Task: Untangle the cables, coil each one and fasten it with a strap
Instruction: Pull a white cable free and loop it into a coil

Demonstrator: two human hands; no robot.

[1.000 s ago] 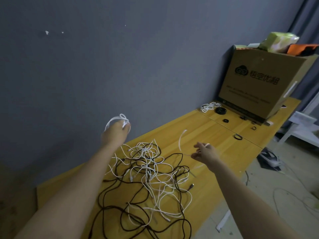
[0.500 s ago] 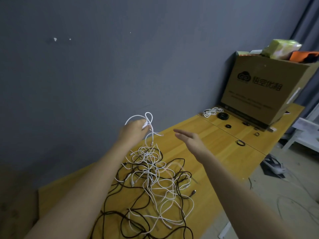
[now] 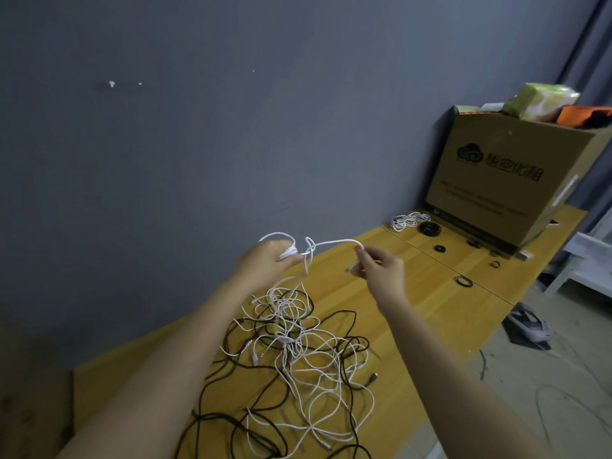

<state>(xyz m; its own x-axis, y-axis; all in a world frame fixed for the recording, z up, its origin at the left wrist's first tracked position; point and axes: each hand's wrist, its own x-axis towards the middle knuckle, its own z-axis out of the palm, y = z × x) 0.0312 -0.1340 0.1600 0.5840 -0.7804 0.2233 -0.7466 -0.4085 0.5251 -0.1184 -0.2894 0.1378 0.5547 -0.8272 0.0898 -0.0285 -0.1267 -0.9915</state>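
Note:
A tangle of white and black cables [image 3: 298, 356] lies on the yellow wooden table [image 3: 427, 293]. My left hand [image 3: 268, 263] is raised above the pile and grips a small coil of a white cable [image 3: 331, 244], which has a loose knot beside the fingers. My right hand [image 3: 381, 266] pinches the same cable near its plug end, so the cable arcs between both hands. A strand hangs from the knot down into the pile. Black straps lie farther along the table, one ring-shaped strap [image 3: 464, 281] nearest.
A coiled white cable [image 3: 405, 221] and a black coil [image 3: 429, 228] lie at the far end, in front of a large cardboard box [image 3: 516, 180] with items on top. A grey wall runs along the left. The floor on the right holds cables and a power strip [image 3: 530, 326].
My right hand has closed on the white cable's end, where it was open and empty before. My left hand has moved right and toward the middle with its coil.

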